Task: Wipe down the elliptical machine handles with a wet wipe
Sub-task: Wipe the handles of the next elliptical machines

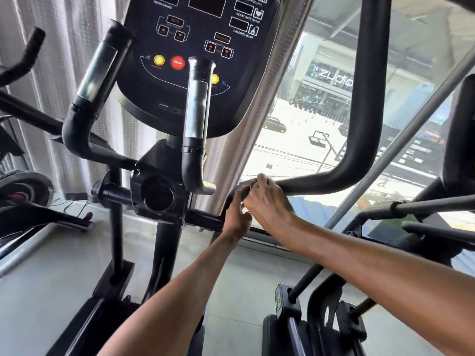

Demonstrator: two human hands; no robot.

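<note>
The elliptical's long black right moving handle comes down from the top and bends left at mid-frame. My right hand lies over that low bend, its fingers curled over the top of the bar. My left hand is just below and left of it, blurred, with fingers relaxed and reaching up to the bar's underside. I cannot make out a wet wipe in either hand. Two short fixed grips with metal sensor plates rise in front of the console, the left grip and the right grip.
The black console with a red stop button hangs overhead. Another machine's black arms crowd the right side. A window lies beyond the handle, curtains are at left, and grey floor lies below.
</note>
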